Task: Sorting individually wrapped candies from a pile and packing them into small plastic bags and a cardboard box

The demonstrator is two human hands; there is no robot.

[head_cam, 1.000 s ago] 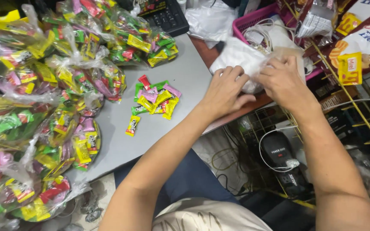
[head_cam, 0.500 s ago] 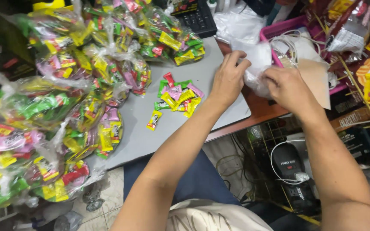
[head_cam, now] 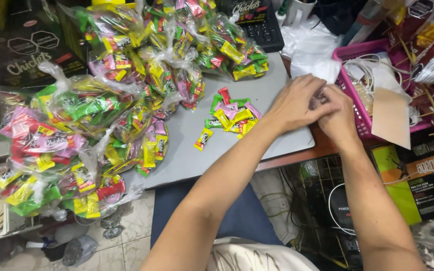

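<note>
**Working a small clear wrapper over a grey board**

Spreading across most of the view, the flat grey board [head_cam: 257,95] serves as a tabletop. Its far and left parts are covered by a heap of tied clear plastic bags stuffed with small candy packets in green, yellow, pink and red [head_cam: 101,115]; the heap reaches from the top edge down to the near left corner, where it hangs over the board's rim.

To the right, just past the board's edge, stands a pink plastic mesh basket [head_cam: 362,50] with white cords and a tan card piece in it. Crumpled white plastic sheeting [head_cam: 312,50] lies behind the hands, between the basket and a black keypad [head_cam: 264,30] at the far edge.

Both forearms come up from the bottom and meet at the board's right edge, beside the basket. The left hand [head_cam: 295,103] lies with its back up and its fingers curled loosely forward; the right hand [head_cam: 340,113] is pressed against it, fingers bent inward. Between the two sets of fingertips sits a small piece of clear plastic film [head_cam: 319,99], pinched by both hands; most of it is hidden, so its shape cannot be told.

Left of the hands, well apart from them, a loose pile of small candy packets in red, green, pink and yellow [head_cam: 232,114] lies on bare board. A single yellow candy packet [head_cam: 203,139] lies just nearer than the pile, on its own.
</note>
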